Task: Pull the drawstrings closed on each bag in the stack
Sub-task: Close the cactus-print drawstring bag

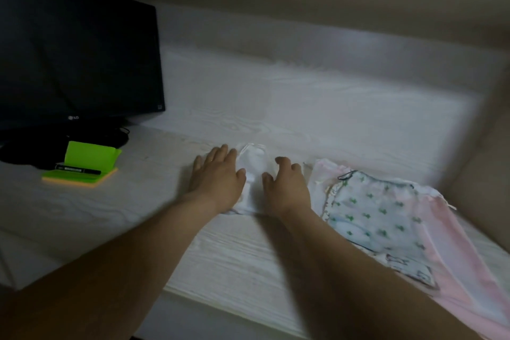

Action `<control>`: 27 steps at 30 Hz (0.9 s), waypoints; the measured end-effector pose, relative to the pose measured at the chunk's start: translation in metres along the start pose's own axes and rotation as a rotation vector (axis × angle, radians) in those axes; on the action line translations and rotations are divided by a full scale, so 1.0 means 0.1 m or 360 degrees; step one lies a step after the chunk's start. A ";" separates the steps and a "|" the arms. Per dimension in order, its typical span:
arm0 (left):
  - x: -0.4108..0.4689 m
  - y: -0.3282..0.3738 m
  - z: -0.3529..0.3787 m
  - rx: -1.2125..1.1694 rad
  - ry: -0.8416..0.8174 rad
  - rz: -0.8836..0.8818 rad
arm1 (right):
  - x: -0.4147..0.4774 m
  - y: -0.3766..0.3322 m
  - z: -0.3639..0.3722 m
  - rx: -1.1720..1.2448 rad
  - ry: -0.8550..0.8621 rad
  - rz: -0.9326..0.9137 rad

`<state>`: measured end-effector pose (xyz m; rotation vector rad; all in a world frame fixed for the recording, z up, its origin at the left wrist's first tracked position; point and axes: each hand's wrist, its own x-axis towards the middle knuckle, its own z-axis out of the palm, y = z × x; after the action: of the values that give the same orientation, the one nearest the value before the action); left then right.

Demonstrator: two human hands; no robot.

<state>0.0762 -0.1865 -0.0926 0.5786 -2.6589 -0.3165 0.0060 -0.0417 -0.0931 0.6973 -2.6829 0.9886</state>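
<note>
white wood-grain desk (303, 96); black lg monitor (77, 58), far left; stack of bags at right: pink bag (452, 251) lowest, cactus-print bag (378, 215) on top; left hand (218, 179), fingers straight, pressing flat on white drawstring bag (252, 165); right hand (287, 185), fingers loosely bent, gripping nothing, resting on that bag's right edge, just beside the stack; green sticky-note pad (88, 159); black marker (78, 172) lying on it

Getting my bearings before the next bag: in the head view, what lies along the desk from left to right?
Green sticky-note pad → left hand → white bag → right hand → cactus-print bag.
</note>
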 end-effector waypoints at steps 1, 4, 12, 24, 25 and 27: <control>-0.03 0.05 -0.03 -0.0023 0.0109 0.0001 | -0.02 -0.01 -0.06 0.0032 0.0067 -0.0042; -0.15 0.33 -0.10 -0.0118 0.0361 0.0070 | -0.07 0.09 -0.29 0.0146 0.0185 -0.0096; -0.22 1.41 0.14 -0.0661 -0.0022 0.0262 | -0.12 1.09 -1.14 0.0041 0.0267 0.0212; 0.33 2.22 0.78 -0.0852 -0.0658 0.0063 | -0.03 2.17 -1.69 0.0119 0.0360 0.0825; 0.34 2.22 0.81 -0.0858 -0.0635 0.0072 | -0.02 2.22 -1.67 0.0161 0.0421 0.0807; 0.35 2.21 0.80 -0.0912 -0.0540 0.0118 | -0.03 2.27 -1.65 0.0169 0.0514 0.0746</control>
<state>-0.0642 0.0050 -0.0862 0.2546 -2.6927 -1.1922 -0.1004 0.2181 -0.0965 -0.0913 -2.5588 1.2308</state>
